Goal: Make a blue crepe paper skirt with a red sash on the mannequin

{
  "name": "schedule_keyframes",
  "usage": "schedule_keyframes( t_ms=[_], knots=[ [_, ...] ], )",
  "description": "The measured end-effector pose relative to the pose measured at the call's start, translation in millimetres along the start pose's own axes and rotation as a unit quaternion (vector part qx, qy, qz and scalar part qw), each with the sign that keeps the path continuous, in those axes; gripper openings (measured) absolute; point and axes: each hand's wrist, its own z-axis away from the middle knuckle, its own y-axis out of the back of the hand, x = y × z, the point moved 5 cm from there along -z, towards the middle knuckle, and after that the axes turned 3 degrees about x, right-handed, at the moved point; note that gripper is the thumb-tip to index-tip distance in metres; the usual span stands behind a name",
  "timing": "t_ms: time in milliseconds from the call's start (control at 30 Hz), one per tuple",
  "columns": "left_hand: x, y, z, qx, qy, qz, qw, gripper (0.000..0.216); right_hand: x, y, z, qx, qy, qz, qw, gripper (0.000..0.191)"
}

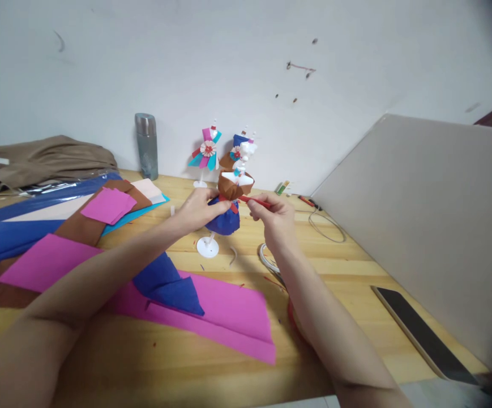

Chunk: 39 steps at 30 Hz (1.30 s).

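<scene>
A paper doll (227,218) with a blue skirt and brown bodice stands on a white round stand (208,246) in the middle of the wooden table (343,266). My left hand (199,208) is closed on the doll's waist from the left. My right hand (273,218) pinches a thin red strip (255,201) that runs to the doll's waist. A second paper doll (205,154) in pink and teal stands behind, near the wall.
Pink paper sheets (224,317), a folded blue piece (167,286) and more coloured sheets (59,221) lie at the left and front. A grey flask (146,145) and brown cloth (46,158) sit by the wall. A grey panel (432,226), a phone (419,334) and a cable (326,226) are at the right.
</scene>
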Motion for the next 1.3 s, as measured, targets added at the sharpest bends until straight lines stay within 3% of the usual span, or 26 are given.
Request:
schedule_keyframes(
  t_ms=[633, 800, 967, 1300],
  knots=[
    [-1.8, -1.7, 3.2, 0.022, 0.007, -0.018, 1.000, 0.027, 17.8, 7.2, -6.9, 0.020, 0.018, -0.052, 0.998, 0.009],
    [-1.5, -1.8, 3.2, 0.024, 0.001, -0.017, 1.000, 0.027, -4.7, 5.6, 7.0, -0.011, 0.132, 0.008, 0.991, 0.005],
    [-0.8, -2.5, 4.9, 0.025, -0.007, -0.008, 1.000, 0.028, -22.9, 0.7, 17.9, -0.025, 0.254, 0.113, 0.960, 0.011],
    [1.5, -3.0, 6.1, 0.045, -0.019, -0.017, 0.999, 0.029, -32.3, -13.0, 29.0, -0.021, 0.355, 0.222, 0.908, 0.014]
  ],
)
